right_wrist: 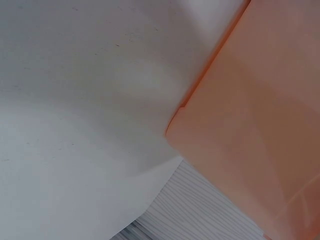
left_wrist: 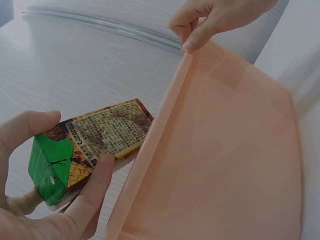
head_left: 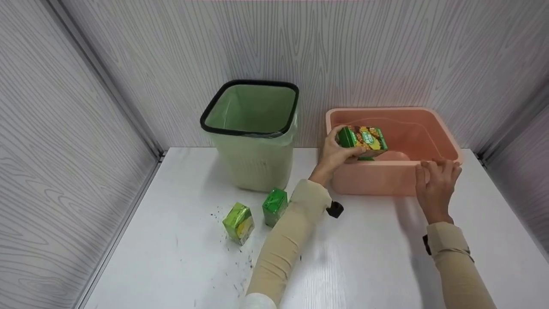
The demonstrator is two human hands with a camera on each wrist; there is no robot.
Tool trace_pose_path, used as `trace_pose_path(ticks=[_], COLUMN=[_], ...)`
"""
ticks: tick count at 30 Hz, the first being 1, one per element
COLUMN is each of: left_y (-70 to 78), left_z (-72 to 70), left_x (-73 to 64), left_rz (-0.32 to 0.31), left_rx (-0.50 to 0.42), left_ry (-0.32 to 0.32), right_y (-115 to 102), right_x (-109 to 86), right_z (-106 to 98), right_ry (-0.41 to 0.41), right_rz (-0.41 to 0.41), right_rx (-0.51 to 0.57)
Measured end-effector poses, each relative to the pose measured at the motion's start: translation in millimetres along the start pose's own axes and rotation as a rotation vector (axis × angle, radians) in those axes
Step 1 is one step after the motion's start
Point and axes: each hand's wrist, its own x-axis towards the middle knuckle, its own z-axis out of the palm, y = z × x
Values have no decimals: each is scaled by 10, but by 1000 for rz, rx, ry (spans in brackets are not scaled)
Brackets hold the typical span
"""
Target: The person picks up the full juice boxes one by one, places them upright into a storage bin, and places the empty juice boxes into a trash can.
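My left hand [head_left: 336,152] grips a drink carton [head_left: 368,138], green at one end with pineapple pictures, thumb on one side and fingers on the other. The carton lies tilted over the front left part of a pink plastic bin [head_left: 373,178]. In the left wrist view its printed panel faces up, its far end right by the bin's rim [left_wrist: 170,100]. My right hand [head_left: 437,189] pinches the rim at the front right corner, thumb outside. A patch of green shows under the carton. The right wrist view has only the bin's wall [right_wrist: 240,120], not the hand.
A green waste bin [head_left: 257,167] with a black rim [head_left: 246,134] stands left of the pink one. In front of it on the white table [head_left: 364,249] are a dark green carton [head_left: 274,207] and a light green carton [head_left: 238,223], with dark specks around. Walls rise behind and at both sides.
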Motion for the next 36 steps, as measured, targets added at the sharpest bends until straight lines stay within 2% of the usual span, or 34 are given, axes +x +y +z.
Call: trace_pose_path(ticks=[8,10,13,16,23,30,36], left_y=[-63,-59,-55,-70,-118,-117,-152], left_z=[161,199,261,327,451,565,638], left_x=[100,125,163,196,234,313,295], left_rz=[91,87,66,61,43,62,39], left_rx=[143,156,129,154,381,582,678], left_ry=[34,33,17,1,-22,-55,-93], right_y=[-15,-12,-8,8,13,5,-14], right_x=[2,6,14,10,-18,36,-19], right_z=[12,10,4,1,-11,-69,-40], right_ry=[-11,-10,-9,-3,16,-25,-34], right_rz=[6,3,-3,-5,-5,-18,-3], right_rx=[5,7,6,8,13,0,-15])
